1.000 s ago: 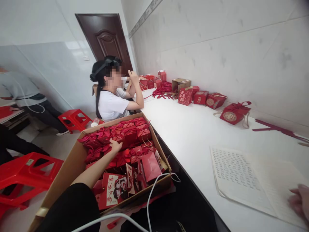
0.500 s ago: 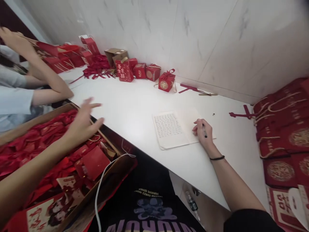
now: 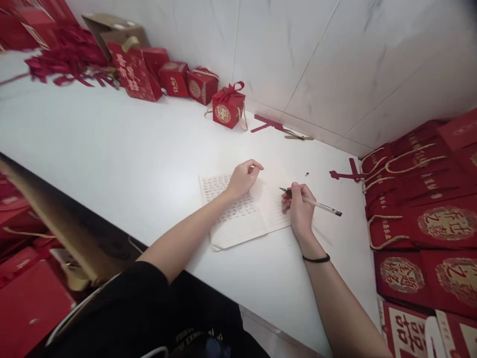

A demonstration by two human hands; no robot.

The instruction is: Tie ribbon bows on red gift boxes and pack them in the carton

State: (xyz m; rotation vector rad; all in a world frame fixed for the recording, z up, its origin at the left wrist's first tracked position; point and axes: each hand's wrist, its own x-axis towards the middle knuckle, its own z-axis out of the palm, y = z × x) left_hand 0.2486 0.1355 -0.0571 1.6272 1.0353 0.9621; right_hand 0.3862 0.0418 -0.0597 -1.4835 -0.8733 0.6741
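An open notebook (image 3: 238, 231) lies on the white table; rows of handwriting fill much of its left page, and the right page looks lined and largely unwritten. My left hand (image 3: 244, 180) rests over the upper middle of the notebook, fingers loosely curled in with nothing visible in them. At the right page's edge, my right hand (image 3: 301, 206) grips a pen (image 3: 328, 208), its dark tip pointing left and its clear barrel sticking out to the right. The tip appears raised off the paper.
A red gift box (image 3: 228, 107) with a bow stands by the wall, with more red boxes (image 3: 174, 79) and a ribbon pile (image 3: 70, 54) leftward. Red gift bags (image 3: 398, 223) are stacked at right. Below the table's left edge sits a carton (image 3: 78, 263) with red items.
My left hand has come from above the carton onto the notebook, its fingers now curled. The pen has turned in my right hand. The view has shifted right, and the other person is out of sight.
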